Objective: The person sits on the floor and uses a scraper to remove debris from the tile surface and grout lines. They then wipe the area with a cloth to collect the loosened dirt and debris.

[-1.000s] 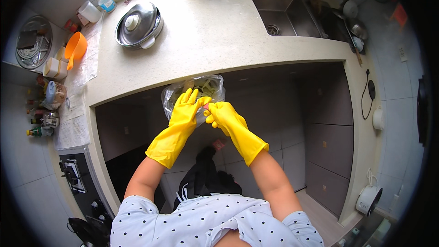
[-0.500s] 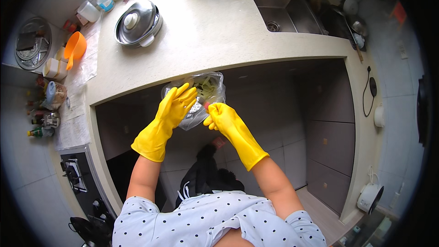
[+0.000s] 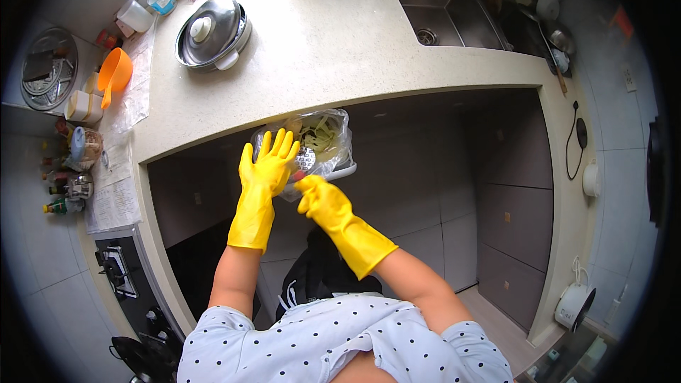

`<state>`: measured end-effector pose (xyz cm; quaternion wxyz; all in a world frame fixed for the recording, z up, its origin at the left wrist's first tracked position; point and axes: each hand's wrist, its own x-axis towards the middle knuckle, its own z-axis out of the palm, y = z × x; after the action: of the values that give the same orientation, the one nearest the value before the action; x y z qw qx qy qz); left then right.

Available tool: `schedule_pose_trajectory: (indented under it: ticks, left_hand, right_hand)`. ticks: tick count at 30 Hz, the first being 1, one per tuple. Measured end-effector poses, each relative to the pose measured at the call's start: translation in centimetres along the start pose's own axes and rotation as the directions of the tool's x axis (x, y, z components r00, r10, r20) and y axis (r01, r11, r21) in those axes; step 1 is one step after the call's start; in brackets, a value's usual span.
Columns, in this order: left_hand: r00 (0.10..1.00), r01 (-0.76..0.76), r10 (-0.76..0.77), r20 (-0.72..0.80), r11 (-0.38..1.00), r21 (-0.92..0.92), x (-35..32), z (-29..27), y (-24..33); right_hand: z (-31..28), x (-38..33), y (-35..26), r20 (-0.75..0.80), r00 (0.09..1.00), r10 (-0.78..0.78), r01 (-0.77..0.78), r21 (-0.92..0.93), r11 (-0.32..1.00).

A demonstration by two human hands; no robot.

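Both my hands wear yellow rubber gloves. My left hand (image 3: 268, 169) is open, palm down and fingers spread, above the left part of a bin lined with a clear plastic bag (image 3: 342, 131). A bit of the bin's white rim (image 3: 345, 172) shows at its right. Pale green vegetable scraps (image 3: 320, 135) lie in the bag, next to a silver patterned piece (image 3: 306, 159). My right hand (image 3: 323, 201) is closed at the bin's near side. At its fingertips is a small pinkish-red thing (image 3: 299, 176), mostly hidden; its kind I cannot make out.
The bin stands below the edge of a pale countertop (image 3: 312, 64). A lidded metal pan (image 3: 213, 34) rests on the counter, with a steel sink (image 3: 443, 18) at the far right. An orange dipper (image 3: 115, 71) and a gas hob (image 3: 120, 273) are on the left. Dark drawers (image 3: 514, 216) stand right.
My left hand has turned palm down and spread its fingers. My right hand has moved left and nearer to me, and the pinkish-red thing moved with it. More of the bin's rim shows.
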<state>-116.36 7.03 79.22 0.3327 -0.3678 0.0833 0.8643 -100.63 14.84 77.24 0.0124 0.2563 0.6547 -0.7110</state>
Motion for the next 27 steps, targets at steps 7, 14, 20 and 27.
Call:
schedule_pose_trajectory:
  ticks: [7, 14, 20, 27]
  left_hand:
    - [0.952, -0.285, 0.305, -0.012, 0.904, 0.319, 1.6, -1.2, -0.3]
    - [0.961, -0.268, 0.275, 0.026, 0.907, 0.323, 1.4, -0.4, -1.7]
    - [0.961, -0.268, 0.276, 0.016, 0.915, 0.300, 0.1, 0.8, -1.7]
    - [0.938, -0.341, 0.346, 0.028, 0.905, 0.253, 0.6, 0.1, -1.1]
  right_hand:
    - [1.5, -0.4, -0.6, 0.016, 0.990, -0.141, 0.142, -0.130, 0.981]
    - [1.0, 1.2, 1.0, -0.044, 0.985, -0.166, 0.142, -0.334, 0.932]
    - [0.3, 0.5, -1.1, -0.014, 0.999, -0.051, 0.047, -0.231, 0.972]
    - [0.0, -0.9, -2.0, -0.061, 0.996, -0.062, 0.052, -0.156, 0.986]
